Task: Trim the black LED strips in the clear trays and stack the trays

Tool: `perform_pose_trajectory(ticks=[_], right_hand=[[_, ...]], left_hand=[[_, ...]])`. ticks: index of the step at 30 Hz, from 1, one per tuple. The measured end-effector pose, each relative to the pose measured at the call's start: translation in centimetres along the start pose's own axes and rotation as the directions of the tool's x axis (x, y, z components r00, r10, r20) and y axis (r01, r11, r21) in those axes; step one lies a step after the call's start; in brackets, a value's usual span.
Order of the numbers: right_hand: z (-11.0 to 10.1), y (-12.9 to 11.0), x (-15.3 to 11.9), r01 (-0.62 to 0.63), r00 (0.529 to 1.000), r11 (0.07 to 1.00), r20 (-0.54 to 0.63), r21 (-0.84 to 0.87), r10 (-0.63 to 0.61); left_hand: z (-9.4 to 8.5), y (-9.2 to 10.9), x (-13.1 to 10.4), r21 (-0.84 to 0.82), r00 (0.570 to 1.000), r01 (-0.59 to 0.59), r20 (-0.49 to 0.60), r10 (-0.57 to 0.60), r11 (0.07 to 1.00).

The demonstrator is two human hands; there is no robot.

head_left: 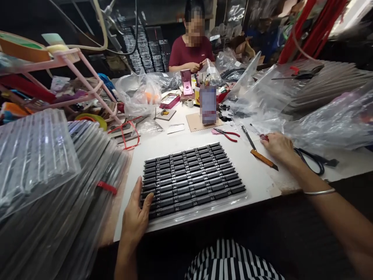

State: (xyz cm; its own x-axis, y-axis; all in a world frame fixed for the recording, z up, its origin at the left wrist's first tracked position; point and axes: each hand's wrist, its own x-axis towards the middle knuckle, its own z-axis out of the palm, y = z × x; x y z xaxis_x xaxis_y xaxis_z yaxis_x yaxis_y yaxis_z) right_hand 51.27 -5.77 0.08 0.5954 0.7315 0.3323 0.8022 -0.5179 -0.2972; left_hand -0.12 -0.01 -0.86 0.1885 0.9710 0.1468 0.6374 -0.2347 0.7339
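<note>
A clear plastic tray (201, 204) filled with rows of black ribbed strips (192, 177) lies on the white tabletop in front of me. My left hand (136, 212) grips its left edge, thumb over the top and fingers along the side. Off to the right, my right hand (276, 147) is closed round a slim tool with a red handle (264, 137) and thin shaft, which looks like a small screwdriver. Close to that hand lie a utility knife with an orange-brown handle (260, 157), a dark pen-like tool (248, 138) and red-handled pliers (229, 135).
Stacked clear plastic trays (96, 155) lean at the left, below a pink rack (96, 91). A phone (209, 105) stands behind the work. Plastic bags (335, 112) and black-handled scissors (320, 159) lie to the right. Across the table sits a person (180, 54) in a maroon shirt.
</note>
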Motion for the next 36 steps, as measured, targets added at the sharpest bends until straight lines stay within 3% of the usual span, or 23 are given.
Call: perform_pose_trajectory(ticks=[4, 7, 10, 14, 16, 19, 22, 27, 28, 32, 36], right_hand=[[-0.9, -0.4, 0.0, 0.011, 1.000, 0.993, 0.004, 0.115, -0.012], [-2.4, -1.3, -2.1, -0.002, 0.999, 0.969, -0.041, 0.249, 0.012], [-3.3, -3.8, -5.2, 0.004, 1.000, 0.864, 0.000, 0.503, -0.005], [-3.2, -8.9, -9.0, 0.041, 0.972, 0.695, 0.131, 0.718, -0.193], [-2.9, -11.1, -10.0, 0.125, 0.945, 0.611, 0.094, 0.782, -0.314], [-2.6, -13.0, -10.1, 0.292, 0.877, 0.540, 0.003, 0.790, -0.480], [-3.0, -13.8, -9.5, 0.359, 0.813, 0.571, 0.054, 0.738, -0.580], [-3.4, -16.1, -9.4, 0.309, 0.873, 0.531, -0.014, 0.789, -0.488], [-3.1, -17.0, -9.5, 0.305, 0.855, 0.528, 0.016, 0.793, -0.518], [-1.4, -21.6, -9.9, 0.388, 0.693, 0.439, 0.057, 0.811, -0.718], [0.4, -25.6, -9.5, 0.416, 0.643, 0.352, 0.002, 0.838, -0.766]], left_hand=[[0.1, 0.3, -0.1, 0.015, 0.999, -0.030, -0.020, 0.030, 0.999], [0.1, 0.6, -0.1, 0.048, 0.997, -0.069, -0.033, 0.070, 0.996], [0.2, 0.7, 0.1, 0.098, 0.993, -0.104, -0.044, 0.109, 0.990], [0.2, 0.6, 0.2, 0.124, 0.990, -0.127, -0.042, 0.133, 0.984], [0.2, 0.5, 0.2, 0.123, 0.989, -0.136, -0.044, 0.143, 0.983], [0.2, 0.6, 0.1, 0.118, 0.989, -0.136, -0.044, 0.142, 0.984], [0.2, 0.7, 0.0, 0.105, 0.992, -0.117, -0.044, 0.122, 0.988], [0.3, 0.8, -0.1, 0.072, 0.991, -0.117, -0.058, 0.121, 0.991], [0.4, 0.8, -0.1, 0.064, 0.991, -0.120, -0.059, 0.123, 0.991], [0.3, 1.0, -0.2, 0.038, 0.991, -0.119, -0.060, 0.121, 0.992], [0.0, 1.2, -0.3, 0.006, 0.993, -0.109, -0.054, 0.109, 0.994]])
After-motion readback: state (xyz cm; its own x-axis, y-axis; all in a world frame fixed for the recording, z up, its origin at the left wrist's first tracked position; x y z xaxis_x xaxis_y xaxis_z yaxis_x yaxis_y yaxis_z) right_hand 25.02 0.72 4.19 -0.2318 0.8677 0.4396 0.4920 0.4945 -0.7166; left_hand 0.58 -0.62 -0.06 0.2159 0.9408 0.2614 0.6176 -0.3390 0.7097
